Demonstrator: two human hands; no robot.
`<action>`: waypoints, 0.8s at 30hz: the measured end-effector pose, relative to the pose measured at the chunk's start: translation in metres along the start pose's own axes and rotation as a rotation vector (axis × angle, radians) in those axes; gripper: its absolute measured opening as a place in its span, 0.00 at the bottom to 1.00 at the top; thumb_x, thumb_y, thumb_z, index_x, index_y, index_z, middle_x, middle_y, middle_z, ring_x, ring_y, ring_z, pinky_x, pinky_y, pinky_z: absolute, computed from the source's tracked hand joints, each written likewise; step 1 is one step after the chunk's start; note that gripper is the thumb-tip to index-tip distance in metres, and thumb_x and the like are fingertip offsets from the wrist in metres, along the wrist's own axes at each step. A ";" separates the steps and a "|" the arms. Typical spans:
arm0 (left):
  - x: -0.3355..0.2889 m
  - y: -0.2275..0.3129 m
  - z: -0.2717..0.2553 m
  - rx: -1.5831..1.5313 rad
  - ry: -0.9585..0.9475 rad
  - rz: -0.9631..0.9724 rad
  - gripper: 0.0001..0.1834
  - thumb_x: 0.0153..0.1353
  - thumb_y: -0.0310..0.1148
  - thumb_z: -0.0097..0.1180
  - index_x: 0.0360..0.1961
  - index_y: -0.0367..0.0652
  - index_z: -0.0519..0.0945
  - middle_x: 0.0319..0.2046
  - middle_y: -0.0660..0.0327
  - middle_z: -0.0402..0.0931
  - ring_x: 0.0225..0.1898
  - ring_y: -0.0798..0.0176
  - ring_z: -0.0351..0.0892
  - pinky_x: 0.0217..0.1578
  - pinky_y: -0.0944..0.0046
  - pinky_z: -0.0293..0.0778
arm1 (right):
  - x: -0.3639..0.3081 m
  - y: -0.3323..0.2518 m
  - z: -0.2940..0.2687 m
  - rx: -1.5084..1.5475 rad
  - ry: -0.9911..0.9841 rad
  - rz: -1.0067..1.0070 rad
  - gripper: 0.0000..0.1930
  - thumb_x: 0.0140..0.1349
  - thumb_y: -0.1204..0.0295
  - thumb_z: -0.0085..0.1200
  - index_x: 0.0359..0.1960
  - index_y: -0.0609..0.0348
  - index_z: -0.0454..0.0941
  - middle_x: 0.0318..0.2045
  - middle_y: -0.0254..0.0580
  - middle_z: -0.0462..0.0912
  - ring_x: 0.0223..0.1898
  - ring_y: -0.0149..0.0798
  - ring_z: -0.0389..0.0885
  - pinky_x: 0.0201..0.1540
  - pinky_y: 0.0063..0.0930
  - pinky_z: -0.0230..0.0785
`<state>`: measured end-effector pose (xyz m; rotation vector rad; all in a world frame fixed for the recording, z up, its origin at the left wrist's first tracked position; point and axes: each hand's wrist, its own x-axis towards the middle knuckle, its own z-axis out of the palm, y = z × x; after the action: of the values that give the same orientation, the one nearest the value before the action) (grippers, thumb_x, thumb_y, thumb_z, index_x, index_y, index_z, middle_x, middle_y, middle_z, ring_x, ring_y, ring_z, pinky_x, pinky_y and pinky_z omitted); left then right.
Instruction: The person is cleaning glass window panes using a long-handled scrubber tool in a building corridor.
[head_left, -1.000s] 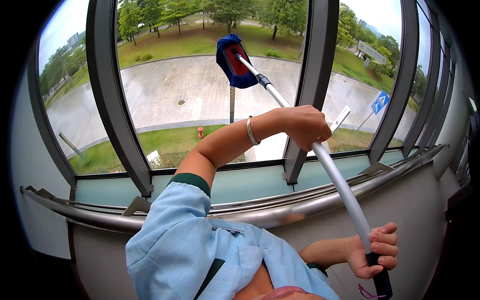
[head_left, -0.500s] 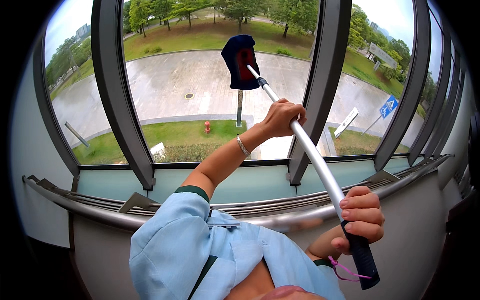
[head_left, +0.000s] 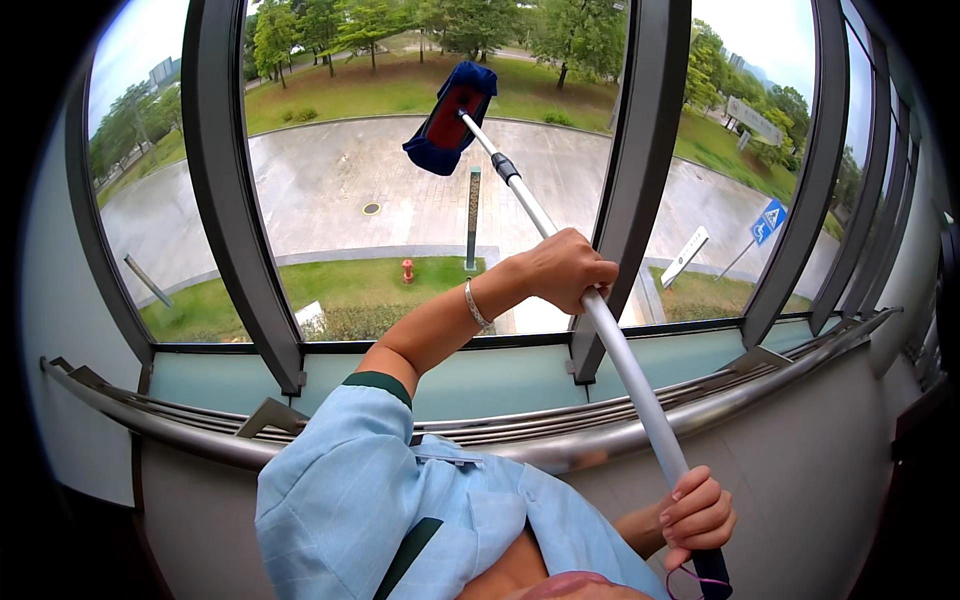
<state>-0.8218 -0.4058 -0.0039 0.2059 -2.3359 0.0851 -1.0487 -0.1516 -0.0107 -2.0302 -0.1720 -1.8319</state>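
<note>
A long silvery telescopic pole slants across the view, the handle of a flat window mop point(head_left: 452, 125). Its pad is dark blue cloth around a red plate, held up in front of the middle window pane point(head_left: 330, 180); whether it touches the glass I cannot tell. Partway up the pole point(head_left: 630, 360), my left hand point(head_left: 570, 268) is closed around it, a silver bracelet on the wrist. Lower down, my right hand point(head_left: 697, 515) grips the pole just above the dark end grip point(head_left: 712, 570). A thin purple loop hangs beside that grip.
A thick metal handrail point(head_left: 520, 440) with thinner bars runs below the window, between me and the glass. Dark upright frames point(head_left: 645, 150) divide the panes. Beyond the glass are paving, grass, trees, a red hydrant point(head_left: 407, 271) and a blue sign point(head_left: 768, 222).
The mop head has shifted left and tilted, its lower end swinging out to the left. My right hand has moved down and slightly left with the pole's end; both hands keep hold.
</note>
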 end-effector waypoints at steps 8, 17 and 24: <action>0.068 -0.040 -0.093 0.279 0.031 0.046 0.14 0.37 0.26 0.65 0.21 0.51 0.70 0.11 0.69 0.68 0.16 0.60 0.73 0.22 0.61 0.68 | 0.022 0.050 0.041 -0.329 0.226 -0.154 0.17 0.61 0.52 0.57 0.26 0.45 0.64 0.23 0.23 0.65 0.30 0.27 0.66 0.48 0.31 0.60; 0.052 -0.148 -0.147 0.659 0.198 -0.214 0.09 0.49 0.28 0.64 0.29 0.55 0.77 0.38 0.74 0.80 0.48 0.69 0.77 0.47 0.62 0.62 | 0.086 0.209 0.073 -0.460 -0.247 -0.142 0.12 0.51 0.67 0.67 0.26 0.53 0.73 0.30 0.35 0.76 0.43 0.41 0.78 0.62 0.43 0.61; 0.049 -0.170 -0.128 0.686 0.200 -0.319 0.06 0.53 0.31 0.60 0.28 0.55 0.75 0.34 0.74 0.77 0.44 0.69 0.75 0.39 0.61 0.57 | 0.114 0.216 0.052 -0.424 -0.128 -0.135 0.14 0.52 0.67 0.68 0.22 0.50 0.70 0.25 0.32 0.76 0.39 0.37 0.80 0.61 0.46 0.64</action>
<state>-0.7356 -0.5637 0.1207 0.8591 -1.9674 0.7141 -0.9098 -0.3489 0.0527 -2.4790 0.0525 -1.9490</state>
